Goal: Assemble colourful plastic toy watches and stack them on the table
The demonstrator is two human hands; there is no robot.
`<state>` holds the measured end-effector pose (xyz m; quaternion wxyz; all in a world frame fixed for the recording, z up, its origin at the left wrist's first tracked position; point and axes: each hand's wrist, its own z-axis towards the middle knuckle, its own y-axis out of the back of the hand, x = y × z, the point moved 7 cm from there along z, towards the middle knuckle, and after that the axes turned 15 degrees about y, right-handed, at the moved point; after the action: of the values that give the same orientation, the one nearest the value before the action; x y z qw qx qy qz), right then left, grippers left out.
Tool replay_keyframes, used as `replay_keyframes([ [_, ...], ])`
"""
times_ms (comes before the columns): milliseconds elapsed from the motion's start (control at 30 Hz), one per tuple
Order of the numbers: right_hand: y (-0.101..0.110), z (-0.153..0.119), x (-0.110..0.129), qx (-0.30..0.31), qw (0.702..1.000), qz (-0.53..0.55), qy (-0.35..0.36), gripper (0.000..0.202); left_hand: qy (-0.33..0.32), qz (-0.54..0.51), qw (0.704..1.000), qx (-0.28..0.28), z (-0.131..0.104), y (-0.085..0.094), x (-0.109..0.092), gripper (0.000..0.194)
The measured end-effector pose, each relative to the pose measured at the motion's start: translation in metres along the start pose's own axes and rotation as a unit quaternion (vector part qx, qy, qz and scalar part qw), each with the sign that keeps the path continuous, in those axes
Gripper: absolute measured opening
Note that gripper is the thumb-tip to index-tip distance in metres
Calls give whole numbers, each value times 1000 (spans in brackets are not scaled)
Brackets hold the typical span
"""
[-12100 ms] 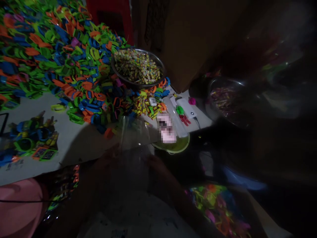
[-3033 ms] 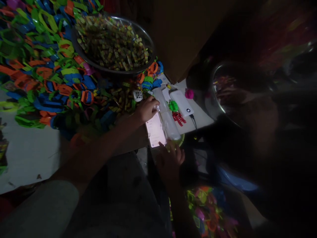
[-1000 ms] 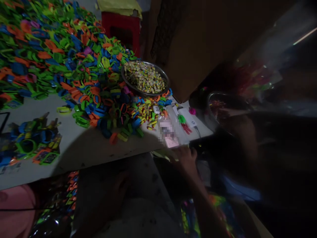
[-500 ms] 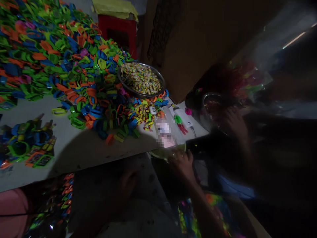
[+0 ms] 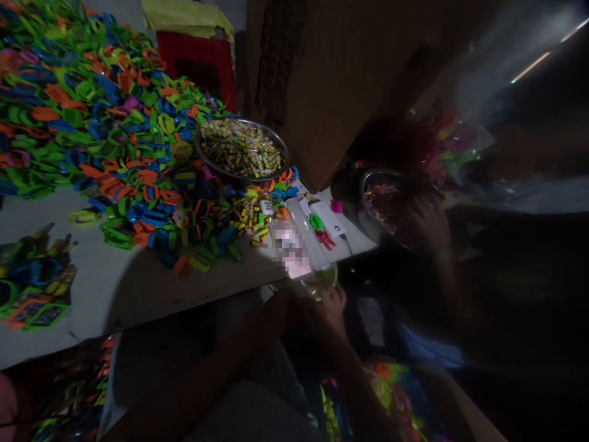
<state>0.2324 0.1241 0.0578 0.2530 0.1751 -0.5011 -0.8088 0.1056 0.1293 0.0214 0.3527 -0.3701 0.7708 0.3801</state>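
My right hand [image 5: 329, 304] is at a yellow-green bowl [image 5: 329, 274] just below the table's front edge. Its fingers are curled around something I cannot make out, with a small shiny spot beside them. My left hand [image 5: 280, 305] is close by on the left, in deep shadow, its fingers hidden. Just above the hands lies a clear plastic pouch [image 5: 310, 236] beside a blurred-out pinkish patch [image 5: 294, 255]. Small yellow-and-red sticks [image 5: 252, 212], a white keypad-like piece [image 5: 267, 207] and a white box with a cable [image 5: 327, 219] lie further back.
Colourful plastic watch-like toys [image 5: 115, 135] are heaped on the table [image 5: 133, 288]. A metal bowl [image 5: 242, 178] holds small wrapped pieces. Another person's hand [image 5: 430, 224] is at a second metal bowl [image 5: 368, 215]. A cardboard box [image 5: 322, 104] and a red stool [image 5: 225, 67] stand behind.
My left hand has moved right and up from over the lap, reaching the bowl beside my right hand. The whole view has shifted slightly, so the table appears further left.
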Motion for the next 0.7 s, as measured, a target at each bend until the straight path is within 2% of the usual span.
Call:
replay_keyframes([
  [133,-1,-2,-8,-36,998,49,-22,16,24,47,998,-41,8,0,1,12],
  [267,-10,-10,-16,-39,995,81,-40,9,34,69,996,-55,10,-1,-1,11],
  [400,-21,-20,-20,-21,992,103,-69,11,47,101,991,-78,14,-4,-1,10],
  [567,-29,-26,-20,-4,987,115,-111,12,39,132,988,-70,17,-5,-4,13],
  [700,-36,-29,-22,20,982,128,-136,12,29,144,988,-38,13,-7,-5,17],
])
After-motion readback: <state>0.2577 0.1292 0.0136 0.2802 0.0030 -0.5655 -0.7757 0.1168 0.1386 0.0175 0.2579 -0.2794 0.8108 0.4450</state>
